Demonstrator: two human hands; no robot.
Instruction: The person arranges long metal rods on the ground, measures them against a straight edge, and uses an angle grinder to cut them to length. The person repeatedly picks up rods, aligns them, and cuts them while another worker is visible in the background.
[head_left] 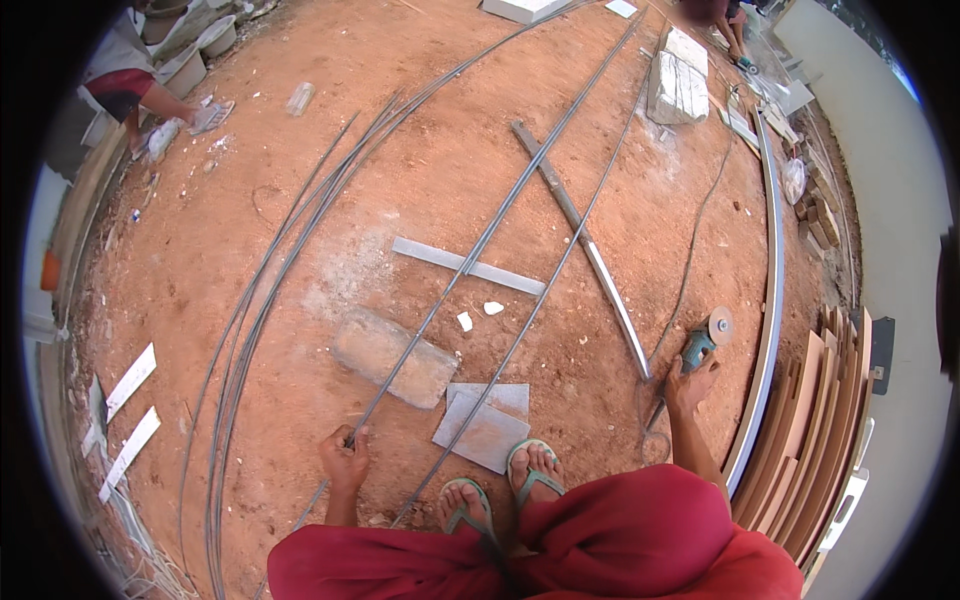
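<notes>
My left hand is closed around a long thin steel rod just above the ground, left of my feet. The rod runs away from me across the dirt, and a second rod lies to its right. My right hand wraps around the body of a green angle grinder at the right. Its round cutting disc points away from me, and a cord trails from its rear. Both rods cross a flat metal strip. Near my sandals lie two grey square tiles.
A dusty block lies under the rod. Several bent rods curve along the left. A long bar slants across the middle. At right are a metal channel and stacked brown boards. Other people are at far left and far right.
</notes>
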